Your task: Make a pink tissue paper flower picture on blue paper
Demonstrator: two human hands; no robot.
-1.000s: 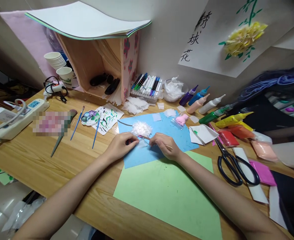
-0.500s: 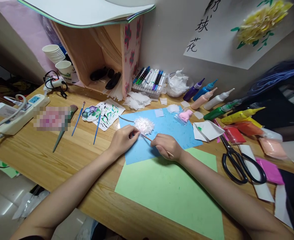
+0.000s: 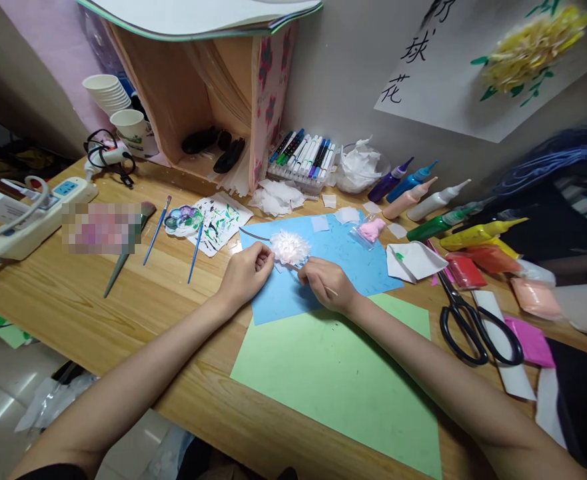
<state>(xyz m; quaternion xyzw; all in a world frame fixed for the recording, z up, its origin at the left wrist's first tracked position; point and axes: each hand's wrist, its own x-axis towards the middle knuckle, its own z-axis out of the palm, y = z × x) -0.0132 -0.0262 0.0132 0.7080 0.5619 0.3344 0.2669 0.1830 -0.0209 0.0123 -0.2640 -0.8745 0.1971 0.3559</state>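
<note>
A fluffy white paper flower (image 3: 291, 247) with a faint pink tint rests on a blue sheet (image 3: 358, 267), a dark stem reaching left from it. My left hand (image 3: 249, 271) is closed at the flower's lower left edge, thumb against the bent fingers; whether they pinch a small paper piece there I cannot make out. Closed around a thin wooden stick (image 3: 331, 291), my right hand (image 3: 327, 283) is just below and right of the flower. The stick's tip lies near the flower's lower edge. Small white paper squares (image 3: 319, 223) lie behind it.
A green sheet (image 3: 343, 380) lies in front. Black scissors (image 3: 466, 320), clay packets (image 3: 466, 270) and paint bottles (image 3: 436, 230) stand or lie right. Brushes (image 3: 157, 230), a paint-smeared paper (image 3: 218, 223) and a power strip (image 3: 38, 220) are left. Markers (image 3: 303, 157) and a box (image 3: 268, 107) are behind.
The stick's tip has shifted right along the flower's lower edge with my right hand turning slightly. My left hand has drawn back a little to the left, and the view has shifted slightly.
</note>
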